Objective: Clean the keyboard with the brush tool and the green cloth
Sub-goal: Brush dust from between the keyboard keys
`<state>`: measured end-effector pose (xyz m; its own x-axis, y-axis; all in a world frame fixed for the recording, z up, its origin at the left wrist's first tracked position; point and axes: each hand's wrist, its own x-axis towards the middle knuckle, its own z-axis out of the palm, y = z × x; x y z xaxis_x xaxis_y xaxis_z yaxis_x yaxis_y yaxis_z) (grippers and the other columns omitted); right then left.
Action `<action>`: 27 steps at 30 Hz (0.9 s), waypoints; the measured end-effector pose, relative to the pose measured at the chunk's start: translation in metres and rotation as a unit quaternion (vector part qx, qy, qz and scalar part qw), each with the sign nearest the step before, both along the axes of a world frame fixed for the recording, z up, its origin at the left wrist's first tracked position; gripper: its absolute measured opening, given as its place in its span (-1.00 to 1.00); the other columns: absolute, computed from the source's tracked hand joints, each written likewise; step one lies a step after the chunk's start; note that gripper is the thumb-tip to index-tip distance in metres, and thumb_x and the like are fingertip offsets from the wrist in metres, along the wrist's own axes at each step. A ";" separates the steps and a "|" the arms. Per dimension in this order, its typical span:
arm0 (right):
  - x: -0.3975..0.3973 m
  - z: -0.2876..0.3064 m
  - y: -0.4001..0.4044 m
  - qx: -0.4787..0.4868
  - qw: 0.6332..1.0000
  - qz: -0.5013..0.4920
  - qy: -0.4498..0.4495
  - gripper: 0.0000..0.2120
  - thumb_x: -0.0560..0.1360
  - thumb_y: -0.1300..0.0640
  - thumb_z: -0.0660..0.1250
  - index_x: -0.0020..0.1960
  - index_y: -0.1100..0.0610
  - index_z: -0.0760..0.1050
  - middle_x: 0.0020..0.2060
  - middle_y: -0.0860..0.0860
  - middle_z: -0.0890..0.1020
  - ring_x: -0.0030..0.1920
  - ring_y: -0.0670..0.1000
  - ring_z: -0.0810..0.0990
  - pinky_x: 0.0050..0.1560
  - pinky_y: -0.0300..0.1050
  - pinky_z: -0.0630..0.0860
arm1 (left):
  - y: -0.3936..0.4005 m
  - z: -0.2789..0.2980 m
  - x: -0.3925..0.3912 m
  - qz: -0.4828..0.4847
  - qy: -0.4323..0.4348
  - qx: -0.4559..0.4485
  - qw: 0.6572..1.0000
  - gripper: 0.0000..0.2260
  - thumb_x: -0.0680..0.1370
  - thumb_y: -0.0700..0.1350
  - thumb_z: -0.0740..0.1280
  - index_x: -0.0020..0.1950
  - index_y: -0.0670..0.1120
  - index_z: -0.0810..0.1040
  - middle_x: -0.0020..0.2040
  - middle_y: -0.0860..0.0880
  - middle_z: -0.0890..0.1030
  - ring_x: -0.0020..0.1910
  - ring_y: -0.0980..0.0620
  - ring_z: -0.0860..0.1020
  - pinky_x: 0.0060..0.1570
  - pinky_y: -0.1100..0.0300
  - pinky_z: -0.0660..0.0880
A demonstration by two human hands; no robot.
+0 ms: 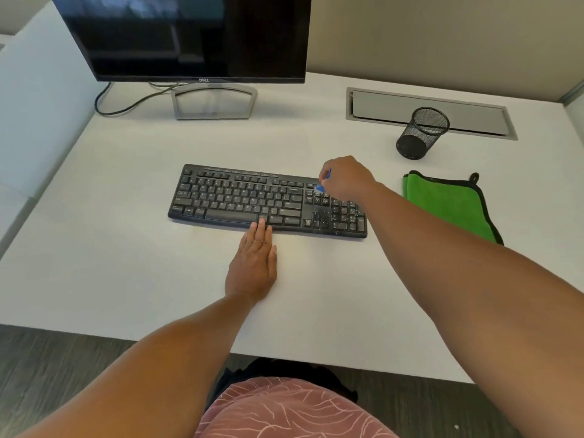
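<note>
Brushing at the keyboard's (249, 200) right-hand keys, centre of frame — right hand (346, 178) fisted round the blue brush (323, 184), left hand (252, 267) flat on the desk (126, 263), fingers straight, tips touching the near edge. Pale specks lie by the arrow keys; hard strokes could flick them onto the desk or deeper between keys, and the keyboard may skid if the left hand eases. Cloth (448, 203) lies unused at right — crumbs could land there.
</note>
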<state>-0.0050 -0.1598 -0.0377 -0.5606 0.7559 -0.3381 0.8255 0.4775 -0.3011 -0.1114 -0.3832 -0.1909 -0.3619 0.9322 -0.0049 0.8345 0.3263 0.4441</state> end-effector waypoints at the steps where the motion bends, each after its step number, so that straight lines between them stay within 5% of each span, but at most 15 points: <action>1: 0.002 -0.005 -0.003 -0.001 0.999 0.017 -0.034 -0.78 0.51 0.26 0.22 0.06 0.16 0.60 0.07 0.04 0.60 0.03 0.10 0.58 0.00 -0.06 0.56 | 0.000 0.000 0.000 0.000 0.000 -0.002 1.000 -0.44 0.68 0.07 -0.16 0.64 -0.12 0.13 0.66 -0.01 0.00 0.63 0.07 -0.12 0.57 0.20 -0.16; 4: 0.010 -0.009 -0.011 -0.100 0.987 0.083 -0.098 -0.82 0.57 0.20 0.24 0.03 0.21 0.61 -0.09 0.11 0.68 -0.10 0.02 0.60 -0.09 -0.13 0.52 | 0.000 0.001 0.001 0.000 -0.001 -0.004 1.000 -0.50 0.72 0.02 -0.09 0.63 -0.14 0.13 0.66 -0.03 0.00 0.63 0.03 -0.11 0.57 0.18 -0.15; 7: 0.017 -0.002 -0.013 -0.193 0.979 0.044 -0.042 -0.92 0.53 0.16 0.32 -0.09 0.06 0.58 -0.29 0.00 0.65 -0.23 -0.05 0.58 -0.24 -0.18 0.44 | 0.001 0.001 0.001 -0.006 0.000 -0.008 1.000 -0.52 0.73 -0.02 -0.07 0.64 -0.15 0.10 0.66 -0.06 -0.01 0.63 0.01 -0.12 0.58 0.16 -0.16; 11: 0.012 -0.008 -0.011 -0.108 0.993 -0.025 0.050 -0.89 0.53 0.25 0.28 -0.08 0.09 0.56 -0.17 -0.05 0.58 -0.14 -0.01 0.56 -0.15 -0.12 0.51 | 0.001 0.001 0.001 -0.010 0.000 -0.004 1.000 -0.52 0.73 -0.02 -0.06 0.63 -0.16 0.12 0.66 -0.08 0.01 0.64 -0.01 -0.09 0.59 0.13 -0.11; 15: 0.007 -0.017 -0.013 -0.028 0.999 -0.012 0.017 -0.88 0.54 0.23 0.25 -0.03 0.05 0.53 0.00 -0.02 0.52 0.00 0.05 0.55 0.05 0.02 0.56 | 0.001 0.001 0.001 -0.007 0.000 -0.008 1.000 -0.52 0.73 -0.03 -0.05 0.64 -0.15 0.09 0.66 -0.07 -0.02 0.64 0.00 -0.12 0.59 0.14 -0.13; 17: 0.007 -0.018 -0.012 -0.031 0.999 0.015 -0.015 -0.89 0.55 0.22 0.27 0.01 0.10 0.56 -0.04 0.00 0.56 -0.02 0.05 0.58 -0.01 -0.02 0.55 | 0.002 0.002 0.001 -0.005 0.001 -0.011 1.000 -0.52 0.73 -0.03 -0.05 0.64 -0.14 0.08 0.66 -0.06 -0.02 0.63 0.01 -0.13 0.58 0.16 -0.16; 21: 0.013 -0.005 -0.008 -0.191 0.979 0.063 -0.021 -0.92 0.53 0.16 0.35 -0.03 0.10 0.62 -0.29 0.01 0.65 -0.27 -0.08 0.58 -0.21 -0.16 0.44 | 0.001 0.001 0.002 0.001 0.006 -0.013 1.000 -0.48 0.71 0.03 -0.14 0.64 -0.15 0.10 0.65 -0.05 -0.01 0.63 0.03 -0.12 0.58 0.16 -0.14; 27: 0.015 -0.011 0.009 -0.078 0.996 0.021 0.045 -0.89 0.53 0.23 0.30 -0.04 0.08 0.58 -0.07 -0.04 0.56 -0.15 -0.06 0.55 -0.20 -0.17 0.50 | 0.003 0.002 0.011 0.049 0.023 -0.014 0.998 -0.39 0.66 0.07 -0.23 0.62 -0.20 0.16 0.64 -0.13 0.07 0.63 -0.01 -0.05 0.58 0.14 -0.15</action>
<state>0.0100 -0.1512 -0.0490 -0.6232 0.6736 -0.3973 0.7726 0.4515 -0.4464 -0.1006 -0.3805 -0.1888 -0.4520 0.8919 -0.0107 0.8173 0.4189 0.3957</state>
